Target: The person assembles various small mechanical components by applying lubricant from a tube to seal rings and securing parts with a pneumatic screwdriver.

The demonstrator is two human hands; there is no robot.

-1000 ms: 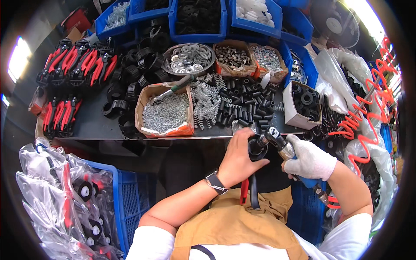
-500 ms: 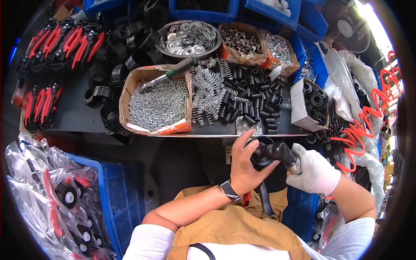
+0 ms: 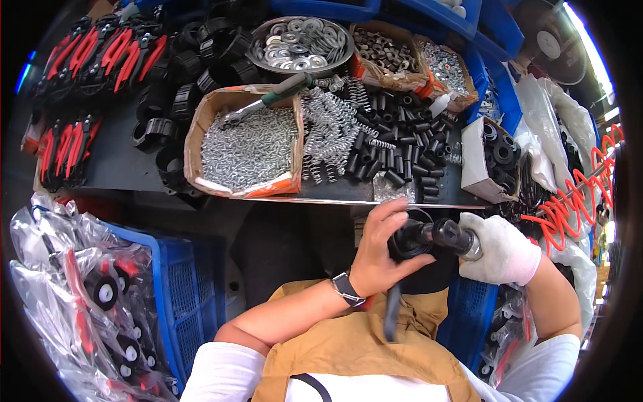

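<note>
Left hand (image 3: 376,258) grasps the black ring (image 3: 406,246) from its left, right hand (image 3: 504,251) grips the tool (image 3: 449,233) at it; fastening seems unfinished.

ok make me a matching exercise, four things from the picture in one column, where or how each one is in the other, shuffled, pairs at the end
Column one
1. Left hand
2. Right hand
3. Green-handled tool
4. Round metal bowl

Column two
A. Lying across a cardboard box of small silvery metal pieces
B. Bare, fingers around a black round part
C. Filled with flat washers
D. In a white glove, gripping a power tool

Pairs: 1-B, 2-D, 3-A, 4-C
</note>
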